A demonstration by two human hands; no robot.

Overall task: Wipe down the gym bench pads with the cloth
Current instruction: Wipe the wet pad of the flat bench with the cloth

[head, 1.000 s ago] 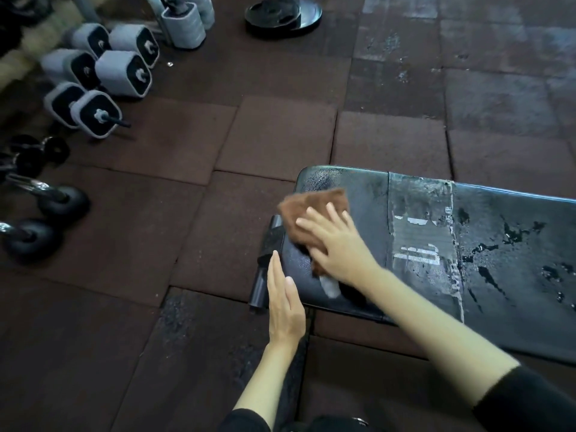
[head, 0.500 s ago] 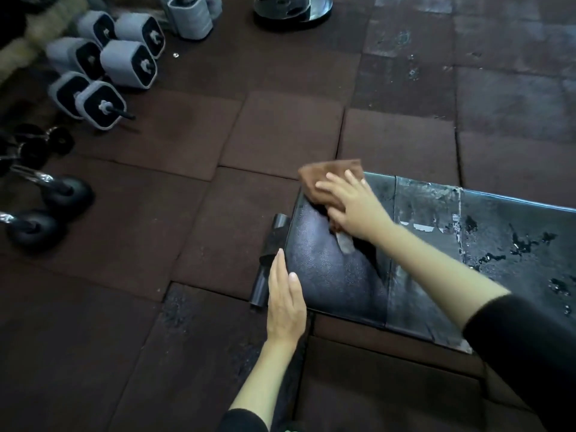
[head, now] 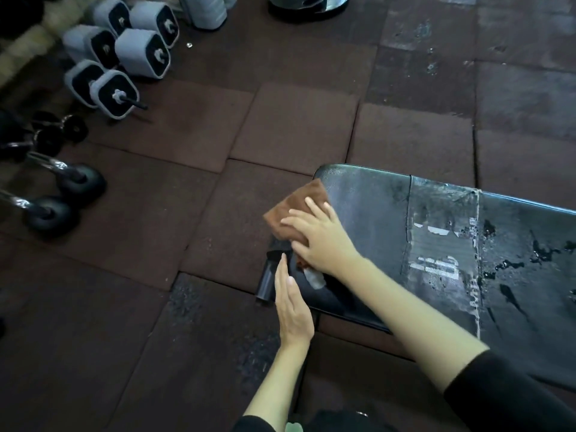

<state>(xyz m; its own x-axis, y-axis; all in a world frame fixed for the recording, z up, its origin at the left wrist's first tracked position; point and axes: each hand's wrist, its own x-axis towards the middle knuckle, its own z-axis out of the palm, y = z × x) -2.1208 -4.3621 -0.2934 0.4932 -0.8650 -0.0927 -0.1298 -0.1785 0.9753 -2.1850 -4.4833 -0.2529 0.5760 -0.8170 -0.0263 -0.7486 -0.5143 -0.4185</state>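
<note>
A black, worn gym bench pad [head: 436,244] runs from the centre to the right edge, with peeled patches and wet spots on its right part. A brown cloth [head: 293,204] lies over the pad's left end and hangs partly past the edge. My right hand [head: 321,238] presses flat on the cloth with fingers spread. My left hand [head: 291,307] rests with straight fingers against the pad's near left corner, beside a black frame tube [head: 267,282].
Grey square dumbbells [head: 124,57] lie on the floor at the upper left. Black round dumbbells with chrome handles [head: 53,198] sit at the left edge. A weight plate [head: 308,7] lies at the top. Dark rubber floor tiles [head: 296,126] surround the bench.
My right hand slid the cloth from the pad's far left corner back toward the near left end, over the edge. The left hand stayed at the corner.
</note>
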